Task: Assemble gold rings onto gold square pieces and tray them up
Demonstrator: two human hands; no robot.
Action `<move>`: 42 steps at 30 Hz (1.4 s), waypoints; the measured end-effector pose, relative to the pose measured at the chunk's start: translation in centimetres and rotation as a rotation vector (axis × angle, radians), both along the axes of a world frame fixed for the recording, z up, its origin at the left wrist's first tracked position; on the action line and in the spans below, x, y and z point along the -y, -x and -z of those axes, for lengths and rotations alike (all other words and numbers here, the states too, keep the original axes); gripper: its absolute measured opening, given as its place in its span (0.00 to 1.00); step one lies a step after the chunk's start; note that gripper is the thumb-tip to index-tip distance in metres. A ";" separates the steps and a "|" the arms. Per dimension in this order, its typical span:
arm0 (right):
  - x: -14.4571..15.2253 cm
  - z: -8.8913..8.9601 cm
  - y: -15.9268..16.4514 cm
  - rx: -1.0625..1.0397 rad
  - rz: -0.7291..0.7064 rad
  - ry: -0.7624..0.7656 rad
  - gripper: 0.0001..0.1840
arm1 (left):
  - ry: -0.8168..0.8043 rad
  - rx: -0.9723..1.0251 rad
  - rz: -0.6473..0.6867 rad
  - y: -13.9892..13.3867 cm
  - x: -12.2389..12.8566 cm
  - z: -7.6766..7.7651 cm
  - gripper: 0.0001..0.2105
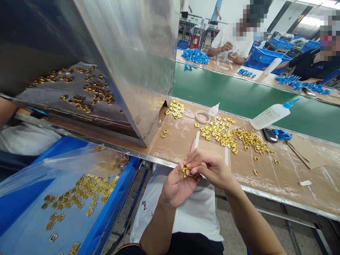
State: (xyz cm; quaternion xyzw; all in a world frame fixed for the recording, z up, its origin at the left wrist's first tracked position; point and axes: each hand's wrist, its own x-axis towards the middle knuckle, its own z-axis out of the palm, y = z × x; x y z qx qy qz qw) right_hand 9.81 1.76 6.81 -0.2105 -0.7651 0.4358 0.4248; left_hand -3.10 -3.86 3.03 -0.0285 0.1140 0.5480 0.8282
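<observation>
Close to the table's front edge, my left hand [176,187] is palm up with its fingers closed on a small gold ring [185,172] with a squarish top. From above, my right hand [211,166] pinches the same ring between thumb and fingers. Part of the ring is hidden by the fingertips. Beyond my hands lies a spread of square gold pieces [216,131]. To their right is a heap of plain gold rings [252,141], with a few loose ones nearer the edge. Two more rings [164,133] sit apart on the left.
A metal hood [132,71] stands left, with gold pieces inside. Below it is a blue crate [127,180] of gold pieces. A tape roll [202,117], small bottle [214,109] and larger bottle [273,115] stand near the green belt [217,85]. Co-workers sit across.
</observation>
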 end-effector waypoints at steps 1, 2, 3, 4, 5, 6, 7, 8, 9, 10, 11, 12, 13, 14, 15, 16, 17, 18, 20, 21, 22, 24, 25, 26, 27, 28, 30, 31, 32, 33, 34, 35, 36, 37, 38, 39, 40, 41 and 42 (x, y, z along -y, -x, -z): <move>0.0 -0.1 -0.1 0.018 -0.002 -0.005 0.11 | -0.005 0.004 0.002 0.0 0.0 0.0 0.11; 0.0 -0.3 -0.2 0.031 -0.001 -0.006 0.11 | -0.009 0.011 0.001 -0.1 0.0 -0.1 0.11; 0.1 -0.3 -0.2 0.041 0.000 -0.007 0.12 | -0.013 0.020 0.000 -0.1 0.0 -0.1 0.12; 0.1 -0.4 -0.3 0.044 0.002 -0.009 0.13 | -0.017 0.028 -0.002 -0.2 0.0 -0.1 0.13; 0.1 -0.4 -0.3 0.047 0.004 -0.012 0.14 | -0.021 0.036 -0.002 -0.2 0.0 -0.1 0.13; 0.2 -0.5 -0.3 0.051 0.008 -0.015 0.14 | -0.025 0.040 -0.001 -0.2 0.0 0.0 0.14; 0.2 -0.5 -0.3 0.059 0.011 -0.019 0.14 | -0.029 0.043 -0.001 -0.2 0.0 0.0 0.14; 0.3 -0.5 -0.4 0.068 0.014 -0.022 0.14 | -0.032 0.042 0.001 -0.3 0.1 0.0 0.14; 0.3 -0.5 -0.4 0.076 0.016 -0.025 0.14 | -0.033 0.040 0.002 -0.3 0.1 0.0 0.14; 0.4 -0.5 -0.4 0.081 0.017 -0.027 0.13 | -0.034 0.037 0.002 -0.3 0.1 0.0 0.14; 0.4 -0.5 -0.4 0.083 0.018 -0.029 0.13 | -0.034 0.036 0.002 -0.3 0.2 0.0 0.14; 0.5 -0.5 -0.5 0.082 0.018 -0.029 0.12 | -0.034 0.036 0.002 -0.3 0.2 0.0 0.14; 0.5 -0.5 -0.5 0.082 0.019 -0.027 0.12 | -0.035 0.039 0.002 -0.3 0.2 0.0 0.14; 0.5 -0.5 -0.6 0.083 0.020 -0.023 0.11 | -0.037 0.043 0.002 -0.3 0.2 0.0 0.14; 0.5 -0.5 -0.6 0.085 0.021 -0.020 0.11 | -0.040 0.047 0.000 -0.4 0.2 0.0 0.13; 0.5 -0.5 -0.6 0.088 0.023 -0.016 0.11 | -0.044 0.049 0.000 -0.4 0.2 0.0 0.13; 0.5 -0.6 -0.6 0.091 0.023 -0.014 0.11 | -0.046 0.051 -0.001 -0.4 0.2 0.0 0.13; 0.5 -0.7 -0.6 0.093 0.025 -0.012 0.12 | -0.048 0.055 -0.001 -0.4 0.2 0.0 0.13; 0.6 -0.8 -0.5 0.096 0.029 -0.013 0.15 | -0.045 0.069 0.005 -0.5 0.2 0.1 0.13; 0.6 -0.9 -0.4 0.096 0.034 -0.015 0.16 | -0.040 0.076 0.009 -0.5 0.2 0.2 0.14; 0.7 -0.9 -0.3 0.094 0.039 -0.018 0.16 | -0.034 0.081 0.011 -0.5 0.3 0.3 0.14; 0.8 -0.8 -0.2 0.091 0.046 -0.028 0.17 | -0.025 0.081 0.006 -0.6 0.3 0.6 0.15; 0.8 -0.7 -0.1 0.092 0.044 -0.033 0.17 | -0.025 0.081 0.004 -0.6 0.3 0.7 0.16; 0.8 -0.6 0.0 0.093 0.042 -0.036 0.18 | -0.025 0.083 0.000 -0.6 0.3 0.9 0.16; 0.7 -0.6 0.0 0.098 0.039 -0.037 0.18 | -0.025 0.088 -0.003 -0.6 0.3 0.9 0.16; 0.7 -0.5 0.0 0.101 0.035 -0.036 0.18 | -0.026 0.093 -0.005 -0.6 0.3 1.0 0.16; 0.6 -0.4 0.0 0.105 0.024 -0.032 0.18 | -0.026 0.095 -0.006 -0.6 0.3 0.9 0.17; 0.6 -0.4 -0.1 0.105 0.015 -0.031 0.18 | -0.027 0.090 -0.002 -0.7 0.3 0.9 0.17; 0.6 -0.4 -0.1 0.103 0.007 -0.035 0.18 | -0.029 0.082 0.004 -0.7 0.3 0.8 0.17; 0.5 -0.4 -0.2 0.102 -0.001 -0.040 0.18 | -0.031 0.074 0.011 -0.8 0.3 0.7 0.17; 0.5 -0.4 -0.3 0.101 -0.005 -0.046 0.18 | -0.029 0.069 0.016 -0.9 0.3 0.7 0.17; 0.5 -0.4 -0.4 0.104 -0.003 -0.052 0.18 | -0.025 0.068 0.018 -1.0 0.3 0.6 0.17; 0.6 -0.4 -0.6 0.108 0.001 -0.059 0.18 | -0.019 0.071 0.017 -1.1 0.3 0.6 0.17; 0.6 -0.4 -0.7 0.114 0.008 -0.063 0.18 | -0.015 0.076 0.014 -1.2 0.4 0.7 0.17; 0.6 -0.3 -0.7 0.121 0.015 -0.064 0.19 | -0.012 0.080 0.011 -1.2 0.4 0.7 0.17; 0.7 -0.3 -0.8 0.129 0.022 -0.063 0.19 | -0.016 0.081 0.011 -1.3 0.4 0.8 0.16; 0.7 -0.3 -0.9 0.135 0.026 -0.062 0.19 | -0.026 0.080 0.013 -1.3 0.4 0.9 0.16; 0.8 -0.4 -0.9 0.136 0.027 -0.060 0.19 | -0.038 0.079 0.016 -1.4 0.4 0.9 0.15; 0.8 -0.4 -0.9 0.134 0.027 -0.057 0.19 | -0.049 0.075 0.019 -1.4 0.5 1.0 0.15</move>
